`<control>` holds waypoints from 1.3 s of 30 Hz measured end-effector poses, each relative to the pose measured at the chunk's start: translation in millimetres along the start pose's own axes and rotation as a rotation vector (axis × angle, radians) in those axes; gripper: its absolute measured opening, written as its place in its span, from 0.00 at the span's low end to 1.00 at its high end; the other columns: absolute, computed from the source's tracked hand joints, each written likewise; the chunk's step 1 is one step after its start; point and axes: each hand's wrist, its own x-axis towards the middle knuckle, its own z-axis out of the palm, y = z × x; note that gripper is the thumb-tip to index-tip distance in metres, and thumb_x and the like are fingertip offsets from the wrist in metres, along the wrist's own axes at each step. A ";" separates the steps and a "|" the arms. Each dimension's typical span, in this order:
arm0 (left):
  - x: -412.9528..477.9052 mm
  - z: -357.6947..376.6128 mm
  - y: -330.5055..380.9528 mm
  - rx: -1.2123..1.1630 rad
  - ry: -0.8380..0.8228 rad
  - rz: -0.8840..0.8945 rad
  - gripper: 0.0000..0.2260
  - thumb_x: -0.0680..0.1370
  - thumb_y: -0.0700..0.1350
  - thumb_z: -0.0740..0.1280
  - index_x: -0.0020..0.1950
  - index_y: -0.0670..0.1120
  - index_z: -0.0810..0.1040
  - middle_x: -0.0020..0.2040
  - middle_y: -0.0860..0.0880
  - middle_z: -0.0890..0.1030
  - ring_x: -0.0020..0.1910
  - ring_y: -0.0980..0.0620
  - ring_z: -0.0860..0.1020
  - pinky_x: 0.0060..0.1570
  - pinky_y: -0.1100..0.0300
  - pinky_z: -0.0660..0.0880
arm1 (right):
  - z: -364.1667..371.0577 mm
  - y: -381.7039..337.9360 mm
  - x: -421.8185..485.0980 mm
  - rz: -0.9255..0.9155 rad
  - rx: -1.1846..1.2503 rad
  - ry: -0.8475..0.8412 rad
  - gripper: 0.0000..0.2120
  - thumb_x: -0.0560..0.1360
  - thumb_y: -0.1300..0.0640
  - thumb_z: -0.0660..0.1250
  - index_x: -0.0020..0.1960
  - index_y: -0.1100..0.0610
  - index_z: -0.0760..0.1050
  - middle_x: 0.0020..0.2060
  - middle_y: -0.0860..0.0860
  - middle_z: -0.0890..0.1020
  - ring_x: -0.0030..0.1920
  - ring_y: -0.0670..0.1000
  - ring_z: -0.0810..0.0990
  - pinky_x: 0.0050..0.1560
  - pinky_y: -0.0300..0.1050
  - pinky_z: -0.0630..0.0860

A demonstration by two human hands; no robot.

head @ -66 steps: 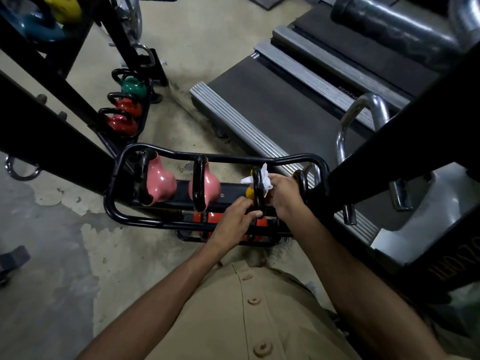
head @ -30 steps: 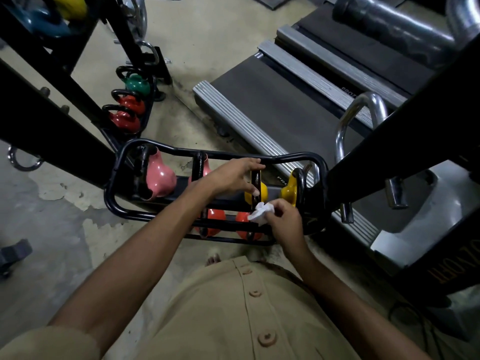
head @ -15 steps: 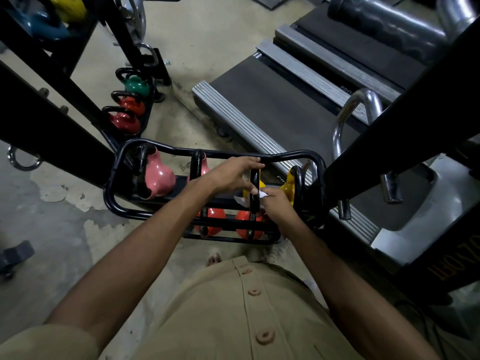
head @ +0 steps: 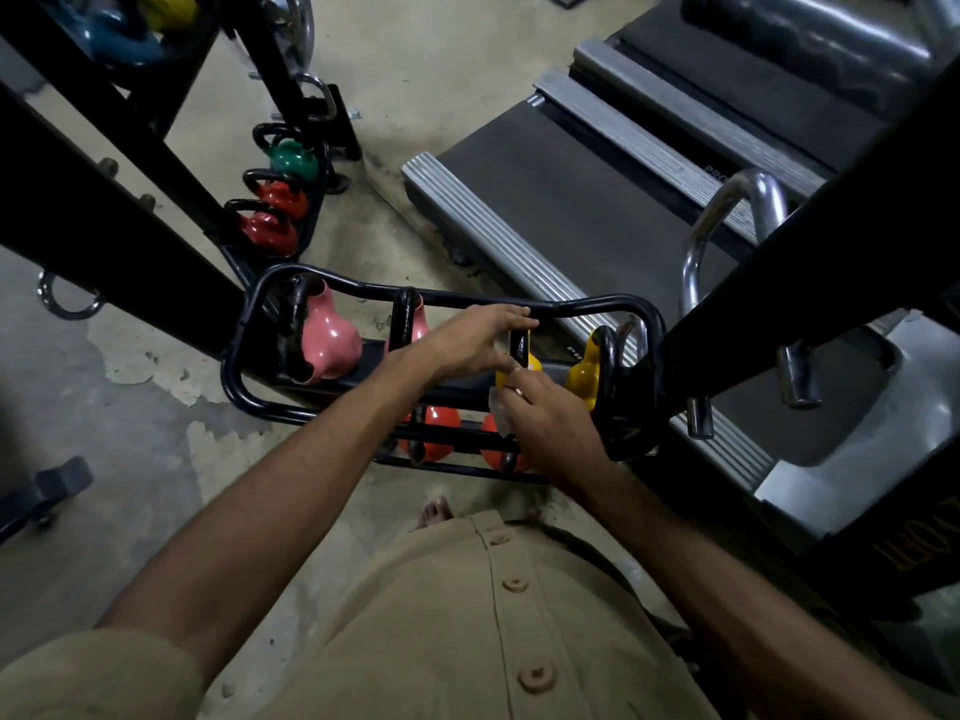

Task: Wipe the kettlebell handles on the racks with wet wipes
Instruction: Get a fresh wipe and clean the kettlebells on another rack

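Two hands are meeting at one black handle on the top tier of the rack, and we are reading the change like this: a couple of seconds ago the left hand was on the near side and the wipe was up at the far end of the loop. Now the left hand is reaching over from above, pinching the handle between thumb and outstretched fingers. The right hand is clamping the crumpled wipe low on the near side, just beside the handle's foot. The hands are close together, nearly touching. We are judging that the wipe has covered most of this loop, so the handle is close to finished. The neighbouring yellow bell to the right is likely waiting its turn. The handle belongs to a yellow kettlebell with a smooth, glossy coating. The handle itself is looking like dark painted metal, thick and rounded. The wipe is thin, pale and damp-looking, mostly hidden under the fingers. Two pink bells are sitting further left on the same tier, and orange ones are showing on the tier below. The rack is bent black tube, standing on a worn, patchy concrete floor.
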 end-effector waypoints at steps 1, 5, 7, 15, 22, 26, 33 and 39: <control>0.3 0.2 -0.3 0.000 0.005 -0.001 0.32 0.76 0.43 0.76 0.79 0.52 0.70 0.81 0.52 0.64 0.80 0.50 0.62 0.79 0.50 0.61 | -1.8 1.9 4.4 -0.053 -0.064 -0.046 0.16 0.73 0.58 0.72 0.61 0.58 0.79 0.59 0.56 0.79 0.53 0.56 0.79 0.44 0.49 0.78; -0.4 0.6 0.8 -0.011 -0.004 -0.003 0.35 0.75 0.45 0.78 0.79 0.52 0.69 0.82 0.53 0.63 0.81 0.51 0.61 0.78 0.52 0.60 | -5.2 -2.6 5.6 -0.146 -0.244 -0.254 0.15 0.76 0.56 0.73 0.61 0.57 0.79 0.57 0.57 0.79 0.46 0.58 0.82 0.41 0.52 0.77; -0.8 1.6 2.0 0.002 -0.015 -0.002 0.35 0.75 0.46 0.77 0.80 0.52 0.67 0.82 0.52 0.62 0.81 0.50 0.59 0.78 0.53 0.58 | -5.1 -3.1 1.9 -0.170 -0.252 -0.293 0.15 0.77 0.56 0.71 0.62 0.57 0.79 0.59 0.58 0.78 0.46 0.58 0.81 0.39 0.52 0.77; -1.0 0.9 1.5 -0.010 -0.017 -0.020 0.36 0.75 0.46 0.77 0.80 0.51 0.67 0.83 0.51 0.61 0.81 0.49 0.59 0.78 0.52 0.58 | 5.7 5.9 -21.9 -0.232 -0.154 -0.103 0.11 0.75 0.57 0.72 0.56 0.59 0.79 0.57 0.58 0.76 0.50 0.56 0.76 0.37 0.49 0.74; -0.6 1.9 -0.1 -0.021 -0.005 -0.034 0.37 0.74 0.47 0.78 0.80 0.52 0.68 0.82 0.52 0.62 0.81 0.50 0.60 0.77 0.53 0.57 | 22.6 -7.2 -36.6 0.383 0.360 0.155 0.06 0.81 0.55 0.64 0.49 0.56 0.78 0.49 0.50 0.76 0.44 0.51 0.77 0.35 0.47 0.73; 0.1 3.8 -0.9 -0.013 -0.006 -0.028 0.37 0.73 0.48 0.79 0.80 0.53 0.68 0.82 0.52 0.62 0.81 0.50 0.60 0.77 0.53 0.59 | 11.8 -11.8 -22.4 0.820 0.748 0.322 0.04 0.78 0.62 0.66 0.48 0.55 0.78 0.42 0.45 0.81 0.42 0.41 0.79 0.41 0.43 0.75; 2.2 6.5 -2.9 -0.023 0.014 -0.024 0.37 0.73 0.47 0.79 0.79 0.51 0.69 0.82 0.52 0.63 0.80 0.51 0.61 0.74 0.61 0.56 | 10.6 9.8 12.2 0.992 1.181 0.019 0.10 0.83 0.60 0.59 0.58 0.57 0.78 0.41 0.63 0.85 0.27 0.54 0.75 0.25 0.42 0.69; 2.3 7.6 -5.9 -0.013 0.012 -0.021 0.38 0.72 0.49 0.80 0.79 0.53 0.69 0.82 0.52 0.64 0.80 0.50 0.62 0.79 0.51 0.60 | -5.6 20.1 18.8 0.949 1.277 -0.094 0.11 0.80 0.65 0.57 0.52 0.63 0.78 0.42 0.60 0.87 0.28 0.56 0.76 0.25 0.42 0.70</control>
